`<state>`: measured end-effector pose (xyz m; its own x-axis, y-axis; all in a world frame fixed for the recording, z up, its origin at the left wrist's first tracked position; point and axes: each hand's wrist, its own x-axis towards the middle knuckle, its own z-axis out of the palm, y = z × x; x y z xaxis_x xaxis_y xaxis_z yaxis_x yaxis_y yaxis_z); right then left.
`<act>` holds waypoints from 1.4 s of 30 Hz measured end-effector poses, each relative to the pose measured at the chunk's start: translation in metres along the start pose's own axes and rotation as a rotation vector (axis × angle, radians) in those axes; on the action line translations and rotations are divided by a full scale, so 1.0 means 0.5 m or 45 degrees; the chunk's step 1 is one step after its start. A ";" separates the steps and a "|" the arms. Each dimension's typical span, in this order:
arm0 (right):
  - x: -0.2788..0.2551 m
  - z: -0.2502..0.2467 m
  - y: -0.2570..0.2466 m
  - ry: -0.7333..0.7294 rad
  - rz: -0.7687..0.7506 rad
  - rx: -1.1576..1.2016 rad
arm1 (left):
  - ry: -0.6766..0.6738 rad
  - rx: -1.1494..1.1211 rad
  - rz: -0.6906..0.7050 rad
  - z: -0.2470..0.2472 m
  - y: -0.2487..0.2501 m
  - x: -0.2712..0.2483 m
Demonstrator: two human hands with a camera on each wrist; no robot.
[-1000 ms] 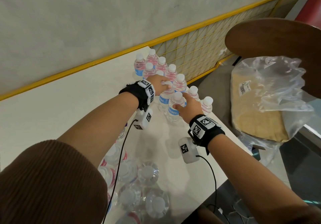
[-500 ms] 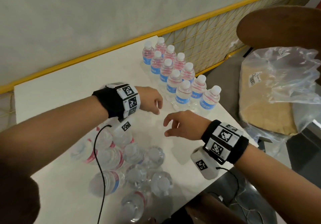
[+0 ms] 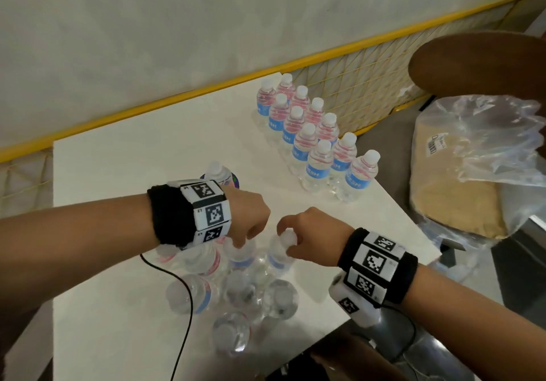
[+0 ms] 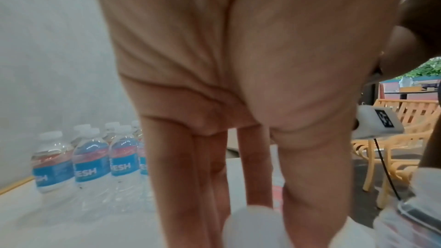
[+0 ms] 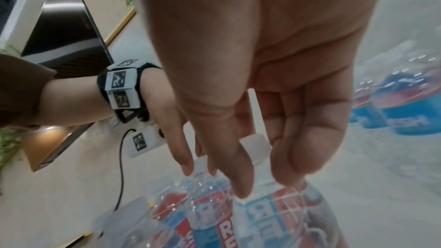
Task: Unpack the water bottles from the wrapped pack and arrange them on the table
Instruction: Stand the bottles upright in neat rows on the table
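Observation:
Two rows of upright water bottles (image 3: 313, 138) with blue labels stand at the table's far right corner; they also show as bottles (image 4: 90, 159) in the left wrist view. The torn pack (image 3: 236, 292) with several bottles sits near the front edge. My left hand (image 3: 245, 239) reaches down and grips the top of one bottle (image 3: 240, 258) in it, its white cap (image 4: 253, 225) between the fingers. My right hand (image 3: 286, 240) pinches the cap (image 5: 256, 146) of the neighbouring bottle (image 3: 277, 259).
A lone bottle (image 3: 218, 172) stands behind my left wrist. The white table (image 3: 118, 174) ends close to the right of the rows. Off the table's right side lie a clear plastic bag (image 3: 472, 174) and a brown chair (image 3: 478, 64). A wall runs behind.
Both hands have left the arranged rows, come back toward me and dropped onto the pack. Each now holds the top of a bottle there.

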<state>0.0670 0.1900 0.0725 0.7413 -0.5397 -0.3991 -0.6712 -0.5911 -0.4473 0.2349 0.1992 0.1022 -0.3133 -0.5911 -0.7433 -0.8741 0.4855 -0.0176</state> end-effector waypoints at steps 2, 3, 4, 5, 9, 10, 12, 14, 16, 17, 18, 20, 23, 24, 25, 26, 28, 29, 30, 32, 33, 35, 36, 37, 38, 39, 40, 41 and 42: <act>-0.014 -0.010 0.028 0.072 0.093 0.034 | 0.076 -0.010 0.009 -0.009 0.000 0.007; -0.021 -0.015 0.044 0.110 0.143 0.049 | 0.109 -0.013 0.016 -0.015 0.002 0.013; -0.027 -0.022 0.060 0.149 0.189 0.059 | 0.139 -0.018 0.021 -0.023 0.005 0.022; -0.032 -0.029 0.077 0.181 0.233 0.065 | 0.173 -0.028 0.023 -0.032 0.010 0.032; -0.044 -0.059 0.139 0.281 0.387 0.077 | 0.321 -0.112 0.037 -0.088 0.032 0.082; -0.046 -0.066 0.152 0.308 0.425 0.086 | 0.359 -0.145 0.047 -0.101 0.035 0.099; -0.050 -0.078 0.177 0.361 0.486 0.092 | 0.449 -0.215 0.062 -0.128 0.041 0.132; -0.053 -0.086 0.200 0.410 0.528 0.094 | 0.543 -0.266 0.053 -0.153 0.049 0.164; -0.057 -0.095 0.216 0.437 0.573 0.091 | 0.614 -0.292 0.019 -0.173 0.055 0.189; -0.059 -0.100 0.223 0.437 0.588 0.083 | 0.639 -0.308 0.003 -0.182 0.055 0.199; -0.062 -0.104 0.228 0.433 0.599 0.072 | 0.653 -0.325 -0.011 -0.188 0.054 0.208; -0.064 -0.111 0.237 0.437 0.611 0.065 | 0.664 -0.366 -0.023 -0.196 0.050 0.221; -0.062 -0.112 0.250 0.463 0.635 0.104 | 0.634 -0.401 -0.018 -0.201 0.044 0.230; -0.062 -0.111 0.252 0.471 0.638 0.115 | 0.628 -0.397 -0.017 -0.202 0.044 0.233; -0.062 -0.110 0.254 0.474 0.646 0.126 | 0.637 -0.389 -0.014 -0.204 0.046 0.235; -0.062 -0.110 0.256 0.478 0.654 0.138 | 0.654 -0.381 -0.016 -0.206 0.049 0.238; -0.064 -0.110 0.257 0.475 0.670 0.143 | 0.687 -0.373 -0.024 -0.210 0.055 0.243; -0.065 -0.110 0.258 0.467 0.677 0.135 | 0.695 -0.371 -0.026 -0.211 0.057 0.245; -0.065 -0.110 0.260 0.459 0.681 0.129 | 0.694 -0.367 -0.026 -0.213 0.058 0.247; -0.066 -0.109 0.262 0.456 0.686 0.110 | 0.683 -0.351 -0.015 -0.216 0.057 0.249; -0.067 -0.109 0.262 0.461 0.692 0.096 | 0.676 -0.339 -0.009 -0.218 0.056 0.250; -0.069 -0.107 0.264 0.476 0.691 0.101 | 0.651 -0.308 0.007 -0.221 0.055 0.252; -0.068 -0.106 0.263 0.488 0.680 0.113 | 0.641 -0.299 0.012 -0.222 0.056 0.253; -0.068 -0.105 0.264 0.492 0.685 0.124 | 0.641 -0.294 0.019 -0.223 0.056 0.254; -0.068 -0.105 0.262 0.495 0.686 0.135 | 0.644 -0.290 0.023 -0.223 0.057 0.255; -0.068 -0.105 0.261 0.497 0.697 0.149 | 0.652 -0.290 0.028 -0.224 0.057 0.256; -0.067 -0.104 0.257 0.499 0.701 0.152 | 0.655 -0.294 0.032 -0.224 0.058 0.258; -0.067 -0.104 0.257 0.498 0.710 0.152 | 0.656 -0.299 0.037 -0.223 0.058 0.260; -0.067 -0.105 0.253 0.503 0.702 0.151 | 0.655 -0.305 0.043 -0.222 0.058 0.261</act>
<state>-0.0430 0.1022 0.0713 0.2188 -0.9341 -0.2821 -0.9279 -0.1098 -0.3562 0.1275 0.0646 0.0792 -0.4305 -0.8447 -0.3181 -0.9015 0.3851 0.1975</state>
